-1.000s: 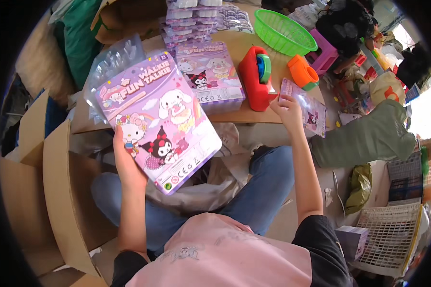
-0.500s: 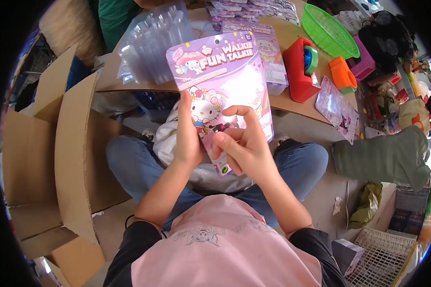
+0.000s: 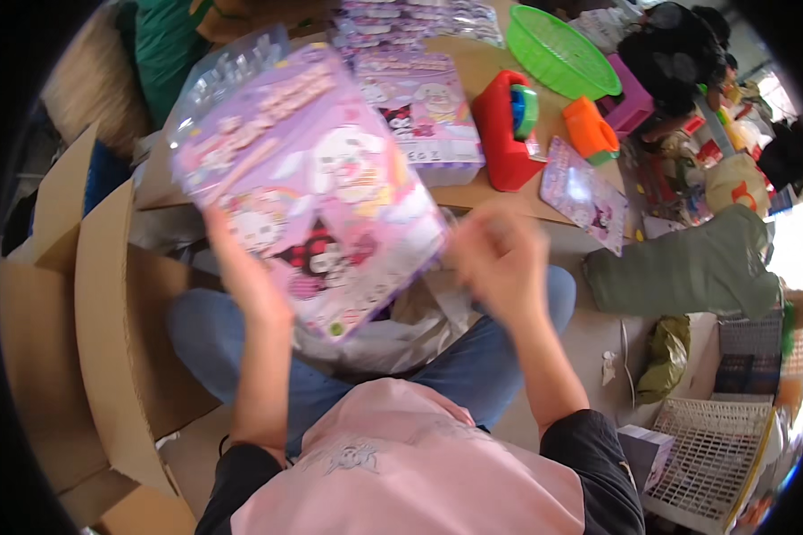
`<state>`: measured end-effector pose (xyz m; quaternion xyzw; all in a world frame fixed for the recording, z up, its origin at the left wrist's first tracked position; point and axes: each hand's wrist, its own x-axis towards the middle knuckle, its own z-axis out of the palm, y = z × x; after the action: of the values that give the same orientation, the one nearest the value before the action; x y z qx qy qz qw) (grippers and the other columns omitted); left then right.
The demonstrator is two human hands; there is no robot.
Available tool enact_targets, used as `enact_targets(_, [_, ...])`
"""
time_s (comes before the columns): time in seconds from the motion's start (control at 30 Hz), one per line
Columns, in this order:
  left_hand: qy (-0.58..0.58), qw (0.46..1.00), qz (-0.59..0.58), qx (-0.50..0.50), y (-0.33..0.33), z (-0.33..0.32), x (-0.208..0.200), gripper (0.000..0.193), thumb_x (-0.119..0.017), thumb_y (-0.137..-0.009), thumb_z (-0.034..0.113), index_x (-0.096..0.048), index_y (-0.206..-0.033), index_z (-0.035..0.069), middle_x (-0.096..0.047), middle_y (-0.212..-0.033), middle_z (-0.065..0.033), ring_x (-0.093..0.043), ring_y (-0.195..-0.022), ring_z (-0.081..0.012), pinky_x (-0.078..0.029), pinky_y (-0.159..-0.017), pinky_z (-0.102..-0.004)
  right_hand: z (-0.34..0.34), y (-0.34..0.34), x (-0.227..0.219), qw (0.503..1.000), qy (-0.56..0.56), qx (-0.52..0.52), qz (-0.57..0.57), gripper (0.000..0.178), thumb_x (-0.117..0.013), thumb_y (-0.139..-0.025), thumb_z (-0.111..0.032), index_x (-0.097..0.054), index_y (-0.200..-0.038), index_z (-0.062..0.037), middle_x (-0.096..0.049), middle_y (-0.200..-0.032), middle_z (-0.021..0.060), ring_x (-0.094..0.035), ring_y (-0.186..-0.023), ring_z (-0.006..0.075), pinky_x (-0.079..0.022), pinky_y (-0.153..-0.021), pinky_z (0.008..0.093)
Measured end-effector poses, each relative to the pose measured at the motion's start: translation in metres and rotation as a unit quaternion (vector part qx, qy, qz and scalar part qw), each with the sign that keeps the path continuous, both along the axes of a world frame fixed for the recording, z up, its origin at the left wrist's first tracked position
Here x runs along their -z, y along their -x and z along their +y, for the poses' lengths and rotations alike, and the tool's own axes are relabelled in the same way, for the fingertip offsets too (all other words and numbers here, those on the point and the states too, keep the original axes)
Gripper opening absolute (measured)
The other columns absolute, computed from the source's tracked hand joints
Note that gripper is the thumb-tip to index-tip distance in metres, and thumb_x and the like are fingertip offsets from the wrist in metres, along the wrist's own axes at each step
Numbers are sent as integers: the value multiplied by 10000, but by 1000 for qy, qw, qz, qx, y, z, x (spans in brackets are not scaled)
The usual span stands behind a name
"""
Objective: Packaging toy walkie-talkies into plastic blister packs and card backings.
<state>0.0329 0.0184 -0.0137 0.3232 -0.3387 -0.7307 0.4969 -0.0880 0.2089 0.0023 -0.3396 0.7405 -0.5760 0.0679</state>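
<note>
A purple printed backing card [image 3: 330,192] with cartoon characters hangs tilted before me, somewhat blurred. My left hand [image 3: 254,281] grips its lower left edge; the fingers behind the card are hidden. Just off the card's right edge is my right hand [image 3: 507,254], smeared by motion, so its fingers and anything in them cannot be made out. Beyond the card, a stack of similar purple cards [image 3: 433,107] lies on the table [image 3: 544,192]. Clear plastic blister shells [image 3: 232,76] sit at the left of the table, partly covered by the held card.
Right of the stack stand a red tape dispenser [image 3: 500,134], an orange tape dispenser [image 3: 584,129] and a green basket [image 3: 562,53]. One card [image 3: 584,196] lies at the table's right edge. An open cardboard box [image 3: 107,330] is on my left, a white crate [image 3: 709,455] on my right.
The card has moved left and tilted, held by my left hand. My right hand has come away from its front to its right side. The view has shifted slightly right.
</note>
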Motion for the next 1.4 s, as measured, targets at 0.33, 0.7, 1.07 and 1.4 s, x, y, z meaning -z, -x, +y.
enact_targets(0.33, [0, 999, 12, 34, 3, 2, -7, 581, -437, -907, 458, -388, -1296, 29, -458, -1271, -64, -457, -1143, -186, -349, -962, -314, 27, 201, 44, 978, -126, 164, -20, 300, -708, -730, -297, -691, -774, 0, -628, -883, 181, -539, -987, 300, -394, -882, 360])
enact_targets(0.7, [1, 999, 45, 18, -13, -4, -7, 580, -403, -918, 474, -370, -1303, 41, -450, -1275, -71, -453, -1152, -198, -348, -964, -324, 55, 139, 72, 962, 49, 194, -188, 179, -593, -866, -228, -606, -907, -55, -589, -792, -22, -537, -757, 47, -408, -601, 206])
enact_targets(1.07, [41, 997, 58, 19, -14, -8, -8, 601, -412, -916, 475, -343, -1313, 30, -440, -1270, -72, -447, -1149, -197, -342, -964, -321, 47, 85, 36, 986, 1, 55, -155, 146, -549, -868, -114, -591, -828, 20, -514, -561, 19, -465, -423, 69, -351, -371, 225])
enact_targets(1.4, [61, 995, 59, 54, -20, 9, -6, 542, -374, -935, 451, -381, -1291, 42, -453, -1272, -67, -459, -1145, -190, -350, -964, -320, -19, 21, -31, 957, 45, -148, -246, 176, -557, -894, -165, -569, -891, 10, -485, -547, -12, -386, -393, 30, -286, -373, 186])
